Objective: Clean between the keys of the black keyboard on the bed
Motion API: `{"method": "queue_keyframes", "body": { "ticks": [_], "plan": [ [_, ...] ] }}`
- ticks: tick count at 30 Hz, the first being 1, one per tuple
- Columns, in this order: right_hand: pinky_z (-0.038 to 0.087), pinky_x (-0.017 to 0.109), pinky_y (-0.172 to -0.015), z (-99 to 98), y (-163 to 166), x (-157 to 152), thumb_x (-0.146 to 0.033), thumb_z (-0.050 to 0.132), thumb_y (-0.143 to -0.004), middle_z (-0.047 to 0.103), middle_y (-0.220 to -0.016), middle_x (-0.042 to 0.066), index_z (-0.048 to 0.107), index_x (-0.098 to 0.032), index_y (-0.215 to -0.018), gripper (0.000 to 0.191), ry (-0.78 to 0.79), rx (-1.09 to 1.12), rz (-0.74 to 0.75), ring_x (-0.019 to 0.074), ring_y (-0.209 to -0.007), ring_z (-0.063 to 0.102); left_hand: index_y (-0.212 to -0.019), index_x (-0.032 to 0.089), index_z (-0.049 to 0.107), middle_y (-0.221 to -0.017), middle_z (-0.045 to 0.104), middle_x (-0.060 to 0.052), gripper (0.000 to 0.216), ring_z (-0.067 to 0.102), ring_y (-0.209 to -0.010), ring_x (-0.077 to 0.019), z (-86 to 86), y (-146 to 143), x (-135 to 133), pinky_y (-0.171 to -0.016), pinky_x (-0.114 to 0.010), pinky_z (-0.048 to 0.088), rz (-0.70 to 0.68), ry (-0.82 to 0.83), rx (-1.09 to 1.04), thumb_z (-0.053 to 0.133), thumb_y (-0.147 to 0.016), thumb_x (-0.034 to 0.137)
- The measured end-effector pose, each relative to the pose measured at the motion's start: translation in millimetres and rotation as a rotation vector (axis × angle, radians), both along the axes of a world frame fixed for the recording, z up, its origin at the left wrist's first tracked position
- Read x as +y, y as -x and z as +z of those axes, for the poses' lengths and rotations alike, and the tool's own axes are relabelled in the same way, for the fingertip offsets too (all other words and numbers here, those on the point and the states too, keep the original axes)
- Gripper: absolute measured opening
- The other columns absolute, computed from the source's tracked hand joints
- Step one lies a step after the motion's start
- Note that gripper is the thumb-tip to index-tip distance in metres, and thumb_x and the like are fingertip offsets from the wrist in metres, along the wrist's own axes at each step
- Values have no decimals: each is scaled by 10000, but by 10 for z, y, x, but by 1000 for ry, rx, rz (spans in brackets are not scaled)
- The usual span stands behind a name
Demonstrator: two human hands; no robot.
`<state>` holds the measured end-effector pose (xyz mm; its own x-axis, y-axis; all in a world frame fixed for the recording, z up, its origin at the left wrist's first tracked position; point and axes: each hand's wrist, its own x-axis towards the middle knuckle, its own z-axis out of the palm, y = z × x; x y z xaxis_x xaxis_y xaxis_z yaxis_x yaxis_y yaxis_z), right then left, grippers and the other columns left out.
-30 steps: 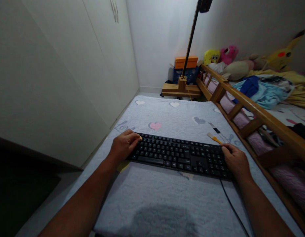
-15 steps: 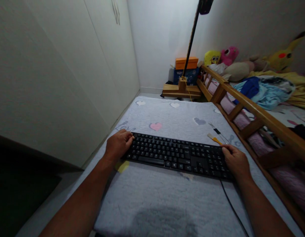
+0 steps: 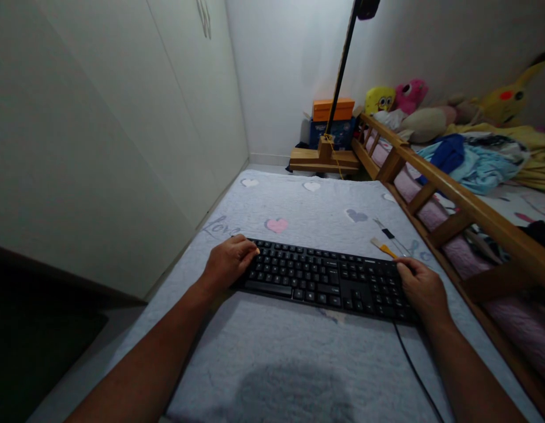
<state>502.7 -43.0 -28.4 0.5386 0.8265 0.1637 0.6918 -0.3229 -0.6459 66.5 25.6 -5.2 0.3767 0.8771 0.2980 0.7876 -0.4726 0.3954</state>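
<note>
A black full-size keyboard lies flat on the pale blue cloth, its cable running off from the near right side. My right hand grips the keyboard's right end between thumb and fingers. Over the left end rests my left hand, its fingers drawn together on the keys and covering the leftmost columns. A small pale spot shows at its fingertips; whether it is a nail or a small object, I cannot tell. Just beyond the right hand lie a brush with a yellow handle and a thin metal tool with a black band.
The heart-printed cloth covers the surface under the keyboard. A wooden bed rail runs along the right, with clothes and plush toys behind it. White cabinet doors stand at the left. A wooden stand and boxes are at the back.
My left hand has slid right, from the keyboard's left edge onto its leftmost keys. The right hand and the keyboard have stayed in place.
</note>
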Motion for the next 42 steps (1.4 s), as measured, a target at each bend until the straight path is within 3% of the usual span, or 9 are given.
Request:
{"method": "queue_keyframes", "body": {
  "ticks": [11, 16, 22, 26, 31, 35, 42],
  "plan": [
    [439, 330, -641, -16, -13, 18, -464, 500, -730, 727, -745, 57, 754, -201, -845, 383, -14, 0, 6, 252, -736, 651, -836, 199, 703, -869, 673, -44, 217, 630, -781, -202, 18, 259, 73, -664, -303, 430, 277, -70, 141, 539, -915, 316],
    [437, 334, -631, -2, 2, 1, -481, 487, -737, 710, -720, 49, 754, -204, -877, 410, 22, 6, -20, 254, -728, 647, -846, 203, 717, -862, 688, -38, 217, 648, -816, -196, 39, 186, 49, -748, -311, 464, 205, -85, -49, 557, -924, 327],
    [443, 333, -632, 16, 5, 4, -478, 483, -735, 720, -748, 55, 757, -206, -869, 409, 20, -1, -15, 251, -735, 647, -838, 191, 721, -803, 681, -21, 163, 640, -765, -165, 192, -88, -19, -713, -280, 462, 71, -6, -166, 611, -908, 288],
    [438, 332, -614, 17, 1, 9, -487, 484, -733, 712, -722, 54, 758, -208, -869, 414, 24, -9, -16, 252, -718, 643, -868, 183, 729, -842, 690, -28, 104, 641, -774, -154, 273, -274, 1, -721, -269, 458, -33, 63, -128, 633, -894, 213],
    [442, 334, -626, 11, 3, 8, -477, 484, -730, 714, -724, 53, 752, -209, -838, 394, 13, -8, -15, 250, -722, 645, -862, 189, 725, -874, 681, -32, 128, 637, -789, -155, 248, -473, 43, -736, -266, 454, -113, 107, 7, 610, -919, 199],
    [445, 335, -633, -3, -8, 9, -488, 488, -738, 723, -745, 53, 753, -207, -873, 410, 21, 4, -17, 253, -733, 649, -865, 188, 721, -882, 668, -39, 180, 634, -790, -162, 202, -497, 43, -734, -272, 450, -97, 90, 136, 570, -951, 232],
    [456, 339, -654, 15, 6, 18, -487, 493, -734, 732, -774, 59, 754, -208, -870, 405, 33, 1, -21, 255, -735, 652, -884, 199, 706, -908, 665, -35, 197, 627, -812, -174, 239, -293, 66, -686, -272, 419, -12, 89, 279, 531, -954, 253]
  ]
}}
